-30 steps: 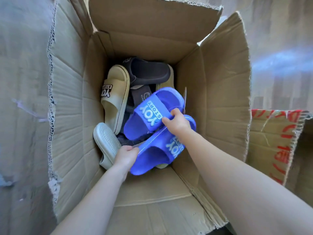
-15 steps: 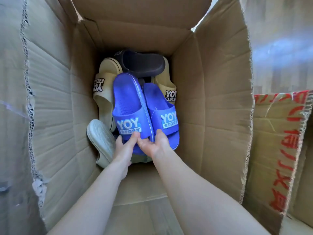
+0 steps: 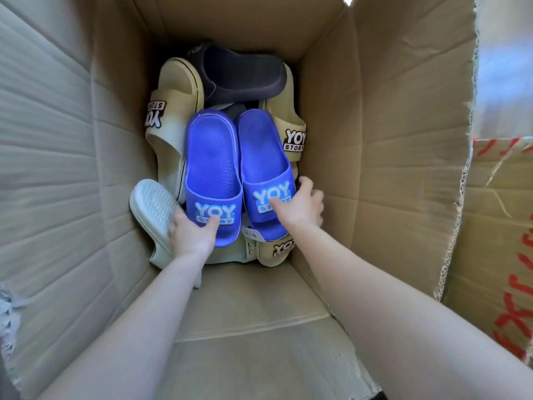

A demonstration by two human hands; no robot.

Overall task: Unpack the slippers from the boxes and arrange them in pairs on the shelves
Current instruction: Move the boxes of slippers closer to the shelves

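Note:
Two blue "YOY STORY" slippers lie side by side, toes toward me, on a heap of slippers inside a deep cardboard box point(image 3: 360, 145). My left hand point(image 3: 191, 233) grips the toe end of the left blue slipper point(image 3: 212, 168), thumb on its strap. My right hand point(image 3: 301, 207) holds the right blue slipper point(image 3: 264, 160) at its strap, thumb on the logo and fingers round the outer edge. Under them lie beige slippers point(image 3: 170, 111) with the same logo, a black slipper point(image 3: 242, 73) at the back and a white slipper point(image 3: 153, 209) sole-up at the left.
The box walls rise high on all sides, and its bare cardboard floor point(image 3: 253, 301) shows near me. A second carton point(image 3: 501, 226) with red printing stands close on the right. A white tag point(image 3: 251, 233) sticks out between the blue slippers' toes.
The blue slippers went from crossed and lifted to lying parallel, toes toward me. My hands moved apart, each now on its own slipper. The camera has moved closer into the box.

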